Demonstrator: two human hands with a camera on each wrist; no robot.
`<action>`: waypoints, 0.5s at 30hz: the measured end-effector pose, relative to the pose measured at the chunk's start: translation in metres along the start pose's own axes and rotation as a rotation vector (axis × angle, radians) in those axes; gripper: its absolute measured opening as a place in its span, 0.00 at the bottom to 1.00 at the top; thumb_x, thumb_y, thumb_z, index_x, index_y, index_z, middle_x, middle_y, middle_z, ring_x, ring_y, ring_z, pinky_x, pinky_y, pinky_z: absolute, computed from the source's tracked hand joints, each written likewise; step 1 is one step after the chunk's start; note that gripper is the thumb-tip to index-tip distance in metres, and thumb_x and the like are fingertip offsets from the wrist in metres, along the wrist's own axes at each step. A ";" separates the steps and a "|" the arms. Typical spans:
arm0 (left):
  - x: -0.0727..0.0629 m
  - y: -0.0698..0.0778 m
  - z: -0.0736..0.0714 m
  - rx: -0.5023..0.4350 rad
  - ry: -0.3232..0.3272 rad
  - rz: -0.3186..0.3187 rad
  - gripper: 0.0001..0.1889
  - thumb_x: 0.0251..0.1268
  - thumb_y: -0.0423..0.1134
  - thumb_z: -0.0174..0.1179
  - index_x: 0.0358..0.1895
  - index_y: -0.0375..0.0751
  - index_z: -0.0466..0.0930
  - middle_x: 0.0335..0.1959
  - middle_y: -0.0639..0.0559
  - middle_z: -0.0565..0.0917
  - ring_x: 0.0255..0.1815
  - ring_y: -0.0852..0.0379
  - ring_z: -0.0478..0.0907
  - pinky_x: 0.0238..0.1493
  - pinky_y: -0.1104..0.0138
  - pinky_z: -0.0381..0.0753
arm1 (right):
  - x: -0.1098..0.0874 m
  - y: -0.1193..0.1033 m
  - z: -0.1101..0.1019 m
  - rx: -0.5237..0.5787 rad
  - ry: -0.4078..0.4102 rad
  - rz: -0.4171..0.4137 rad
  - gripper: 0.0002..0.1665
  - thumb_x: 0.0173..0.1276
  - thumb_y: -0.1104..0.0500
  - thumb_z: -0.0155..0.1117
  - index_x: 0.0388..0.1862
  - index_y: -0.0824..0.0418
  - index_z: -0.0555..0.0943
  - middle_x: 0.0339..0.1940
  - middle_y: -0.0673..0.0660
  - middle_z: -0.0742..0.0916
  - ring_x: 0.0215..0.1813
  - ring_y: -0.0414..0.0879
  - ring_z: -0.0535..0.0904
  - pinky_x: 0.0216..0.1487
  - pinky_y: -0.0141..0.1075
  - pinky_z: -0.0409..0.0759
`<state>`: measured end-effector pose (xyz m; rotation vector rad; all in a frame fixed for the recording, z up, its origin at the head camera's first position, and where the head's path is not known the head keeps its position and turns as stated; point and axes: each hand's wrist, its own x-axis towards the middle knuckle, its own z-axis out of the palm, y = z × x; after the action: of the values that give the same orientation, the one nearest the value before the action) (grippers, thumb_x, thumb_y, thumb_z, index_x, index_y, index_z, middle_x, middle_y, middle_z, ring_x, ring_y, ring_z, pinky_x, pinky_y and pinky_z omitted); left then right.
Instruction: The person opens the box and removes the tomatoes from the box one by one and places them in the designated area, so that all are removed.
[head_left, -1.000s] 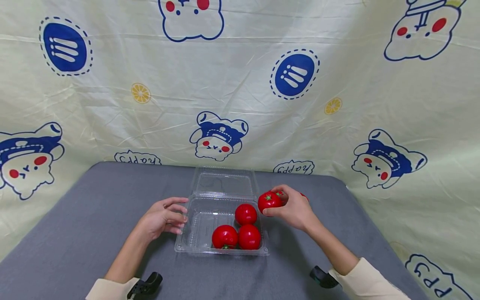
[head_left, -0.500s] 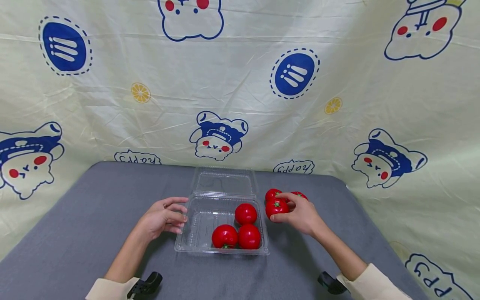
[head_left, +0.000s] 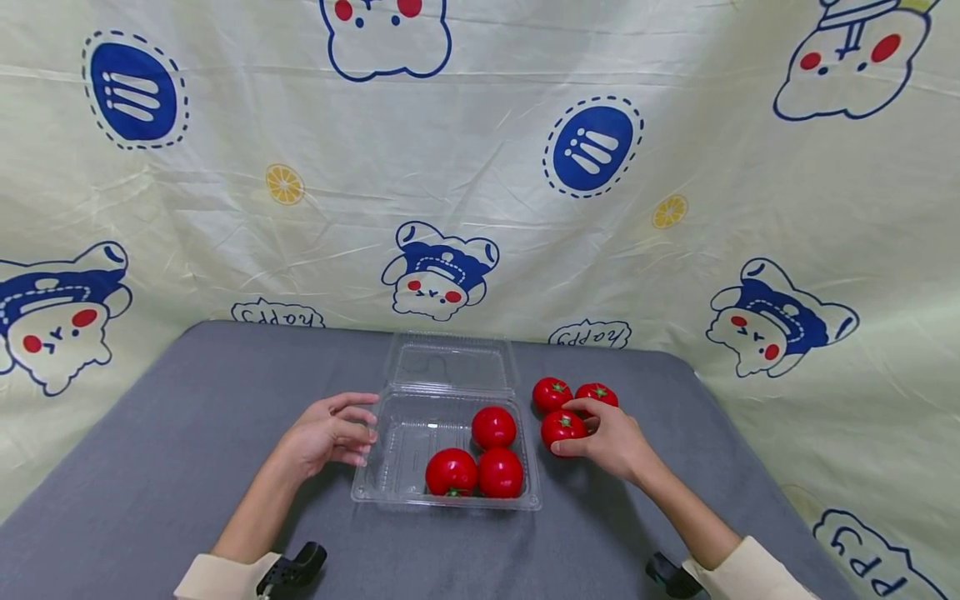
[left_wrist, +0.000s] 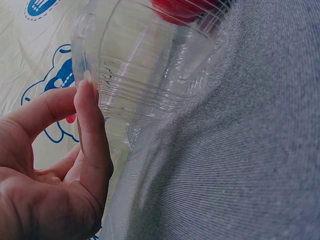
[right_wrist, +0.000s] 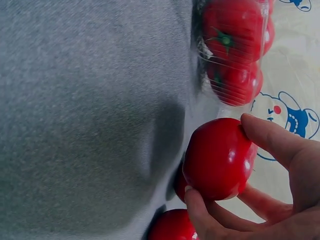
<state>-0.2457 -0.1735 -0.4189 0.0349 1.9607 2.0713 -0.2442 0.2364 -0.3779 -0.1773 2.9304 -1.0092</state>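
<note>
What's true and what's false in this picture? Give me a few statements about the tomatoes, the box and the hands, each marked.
1. The clear box holds three tomatoes. True.
2. The box's lid is closed. False: it lies open on the far side.
3. The right hand grips a tomato. True.
4. The left hand holds a tomato. False: its fingertips are at the box's edge.
5. Two other tomatoes are outside the box. True.

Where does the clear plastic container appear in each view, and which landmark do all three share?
Head: clear container, below centre, open, holding three tomatoes.
Left wrist: clear container, upper middle, the left hand at its rim.
Right wrist: clear container, upper right, cut off by the top edge.
Shared landmark: grey table.
</note>
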 end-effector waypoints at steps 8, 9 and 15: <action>0.000 0.000 0.000 -0.003 0.000 0.002 0.35 0.60 0.25 0.64 0.72 0.31 0.64 0.42 0.49 0.83 0.25 0.59 0.83 0.26 0.64 0.88 | 0.003 0.008 0.005 -0.012 -0.005 0.002 0.39 0.51 0.51 0.82 0.62 0.59 0.79 0.52 0.63 0.85 0.53 0.57 0.80 0.43 0.47 0.87; 0.000 0.000 0.000 -0.005 -0.001 0.002 0.35 0.59 0.25 0.64 0.72 0.31 0.64 0.41 0.49 0.83 0.25 0.59 0.83 0.26 0.64 0.88 | 0.003 0.009 0.005 -0.012 -0.006 0.003 0.39 0.51 0.51 0.82 0.62 0.59 0.79 0.52 0.63 0.85 0.53 0.56 0.81 0.43 0.47 0.87; 0.000 0.000 -0.001 -0.011 -0.005 0.004 0.35 0.59 0.25 0.64 0.72 0.31 0.64 0.41 0.49 0.83 0.24 0.59 0.83 0.26 0.64 0.88 | 0.005 0.013 0.008 -0.014 -0.001 0.004 0.39 0.51 0.51 0.82 0.62 0.59 0.79 0.51 0.62 0.86 0.51 0.55 0.81 0.44 0.47 0.87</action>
<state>-0.2462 -0.1741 -0.4193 0.0421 1.9483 2.0821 -0.2500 0.2406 -0.3923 -0.1717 2.9362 -0.9878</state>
